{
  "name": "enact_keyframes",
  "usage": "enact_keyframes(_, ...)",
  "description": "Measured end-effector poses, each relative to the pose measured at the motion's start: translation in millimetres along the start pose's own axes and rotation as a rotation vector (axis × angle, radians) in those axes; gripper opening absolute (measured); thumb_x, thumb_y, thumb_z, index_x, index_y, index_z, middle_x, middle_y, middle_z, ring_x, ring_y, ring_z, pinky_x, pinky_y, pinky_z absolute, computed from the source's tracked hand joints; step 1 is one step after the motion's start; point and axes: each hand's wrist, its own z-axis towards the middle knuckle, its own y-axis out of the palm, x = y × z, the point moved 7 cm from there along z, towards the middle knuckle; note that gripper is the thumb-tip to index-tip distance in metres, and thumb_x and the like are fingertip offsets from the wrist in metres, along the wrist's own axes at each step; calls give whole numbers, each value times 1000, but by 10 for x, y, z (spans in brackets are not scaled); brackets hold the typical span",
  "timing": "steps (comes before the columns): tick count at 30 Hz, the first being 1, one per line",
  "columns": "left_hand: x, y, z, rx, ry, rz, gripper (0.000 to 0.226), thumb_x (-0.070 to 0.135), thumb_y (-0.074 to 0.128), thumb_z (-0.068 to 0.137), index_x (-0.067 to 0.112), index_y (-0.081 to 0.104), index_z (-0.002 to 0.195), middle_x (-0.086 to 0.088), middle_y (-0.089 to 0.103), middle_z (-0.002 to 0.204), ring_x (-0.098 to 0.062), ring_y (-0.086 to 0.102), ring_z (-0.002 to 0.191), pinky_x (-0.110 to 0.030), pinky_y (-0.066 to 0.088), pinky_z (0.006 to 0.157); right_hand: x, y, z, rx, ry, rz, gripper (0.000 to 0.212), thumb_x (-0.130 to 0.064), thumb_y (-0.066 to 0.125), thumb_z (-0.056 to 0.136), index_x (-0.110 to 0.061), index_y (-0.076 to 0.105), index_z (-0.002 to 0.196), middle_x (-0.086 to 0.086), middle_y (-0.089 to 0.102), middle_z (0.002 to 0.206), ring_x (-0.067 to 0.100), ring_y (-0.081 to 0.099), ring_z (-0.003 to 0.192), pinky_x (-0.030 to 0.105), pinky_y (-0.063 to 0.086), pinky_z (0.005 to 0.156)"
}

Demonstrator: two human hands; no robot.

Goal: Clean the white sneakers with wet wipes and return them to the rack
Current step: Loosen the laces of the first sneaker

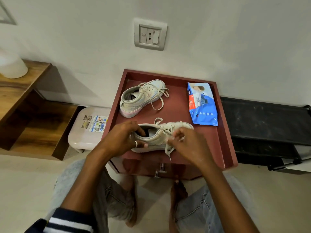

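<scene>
Two white sneakers lie on a maroon cabinet top (181,105). The far sneaker (143,97) rests on its side near the back left, laces loose. The near sneaker (161,135) lies at the front edge, toe to the right. My left hand (124,140) grips its heel collar, fingers inside the opening. My right hand (186,143) pinches a lace over the middle of the shoe. A blue pack of wet wipes (202,105) lies at the right side of the top.
A black shoe rack (265,125) stands low to the right. A white plastic stool (85,132) sits left of the cabinet, beside a wooden shelf unit (25,105). The cabinet has metal drawer knobs (159,170) at its front. My knees and bare feet are below.
</scene>
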Motion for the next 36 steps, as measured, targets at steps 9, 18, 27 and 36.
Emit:
enact_keyframes(9, -156, -40, -31, -45, -49, -130, 32, 55, 77, 73, 36, 73, 99, 18, 69, 108, -2, 61, 107, -37, 52, 98, 36, 312, -134, -5, -48, -230, 18, -31, 57, 84, -16, 66, 78, 1, 66, 85, 25, 66, 80, 37, 54, 65)
enact_keyframes(18, -195, -27, -7, -47, -39, -95, 22, 47, 79, 79, 35, 74, 97, 17, 71, 100, -2, 62, 99, -36, 53, 91, -741, -473, 412, 227, -331, -157, 8, -18, 50, 91, -13, 55, 86, 3, 63, 74, 23, 60, 70, 40, 50, 62)
enact_keyframes(27, -195, -27, -6, -66, -27, -108, 26, 50, 78, 78, 35, 74, 99, 17, 71, 106, -3, 63, 104, -37, 54, 94, -1036, -253, 860, 127, -511, -98, 34, 0, 52, 86, -13, 70, 112, 5, 72, 111, 22, 65, 102, 33, 52, 85)
enact_keyframes(36, -160, -42, 18, -11, 2, -44, 59, 86, 63, 61, 37, 73, 93, 17, 71, 93, -4, 65, 89, -41, 58, 79, -348, 40, 806, 69, -307, -52, 33, -17, 54, 90, -24, 67, 120, 0, 70, 118, 20, 64, 109, 39, 52, 92)
